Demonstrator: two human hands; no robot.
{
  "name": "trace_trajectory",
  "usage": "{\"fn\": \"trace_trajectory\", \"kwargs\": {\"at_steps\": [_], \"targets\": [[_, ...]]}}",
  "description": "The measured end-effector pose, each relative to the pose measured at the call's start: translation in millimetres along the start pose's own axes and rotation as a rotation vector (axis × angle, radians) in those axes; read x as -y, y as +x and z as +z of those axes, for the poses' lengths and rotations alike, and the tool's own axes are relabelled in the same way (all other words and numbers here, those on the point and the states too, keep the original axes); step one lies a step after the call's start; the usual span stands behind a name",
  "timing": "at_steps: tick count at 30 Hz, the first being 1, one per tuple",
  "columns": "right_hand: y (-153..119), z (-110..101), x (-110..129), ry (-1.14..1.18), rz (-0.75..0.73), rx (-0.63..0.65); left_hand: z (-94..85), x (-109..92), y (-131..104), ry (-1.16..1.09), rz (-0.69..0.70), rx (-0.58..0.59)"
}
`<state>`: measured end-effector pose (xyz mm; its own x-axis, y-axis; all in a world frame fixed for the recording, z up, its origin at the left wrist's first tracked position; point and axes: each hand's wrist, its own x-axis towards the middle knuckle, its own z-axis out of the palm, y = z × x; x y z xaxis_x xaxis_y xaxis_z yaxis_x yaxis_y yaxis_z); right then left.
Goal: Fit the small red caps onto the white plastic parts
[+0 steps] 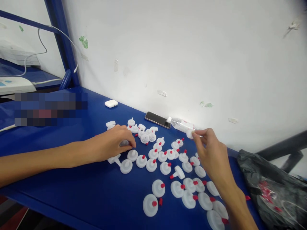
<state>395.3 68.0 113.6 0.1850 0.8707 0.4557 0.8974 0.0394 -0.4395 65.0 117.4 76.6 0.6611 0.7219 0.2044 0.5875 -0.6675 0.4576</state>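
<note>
My right hand (211, 147) pinches a white plastic nozzle cap (190, 134) between thumb and fingertips, raised at the right in front of the clear bottle. My left hand (118, 142) is low over the left side of the scattered caps, thumb and forefinger curled together; whether anything is between the tips is hidden. Just below those fingertips sits an untipped white nozzle cap (132, 155). Many similar round caps are spread between and below my hands, several with red tips, like this red-tipped cap (150, 205). A loose red tip (160, 202) rests beside it.
On the blue table (96, 198), a phone (157, 119) and a clear plastic bottle (181, 124) lie along the white wall. A white earbud case (111, 103) is farther left. At the right, a dark plastic bag (271, 191) shows red pieces.
</note>
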Motion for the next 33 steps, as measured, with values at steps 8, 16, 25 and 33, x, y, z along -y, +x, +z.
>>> {"fn": "trace_trajectory", "kwargs": {"at_steps": [8,16,25,33], "targets": [[-1.6,4.0,7.0,0.004,-0.083,-0.03,2.5,4.1,-0.4,0.015,0.045,-0.047],[-4.5,6.1,9.5,-0.049,-0.224,-0.064,-0.2,-3.8,-0.9,0.007,0.088,-0.123],[-8.3,-1.1,21.3,-0.041,-0.385,-0.272,-6.5,-12.7,-2.7,0.042,0.157,-0.266],[-15.6,-3.1,29.7,0.019,-0.522,-0.265,-3.2,-10.4,-6.3,0.078,0.225,-0.341]]}}
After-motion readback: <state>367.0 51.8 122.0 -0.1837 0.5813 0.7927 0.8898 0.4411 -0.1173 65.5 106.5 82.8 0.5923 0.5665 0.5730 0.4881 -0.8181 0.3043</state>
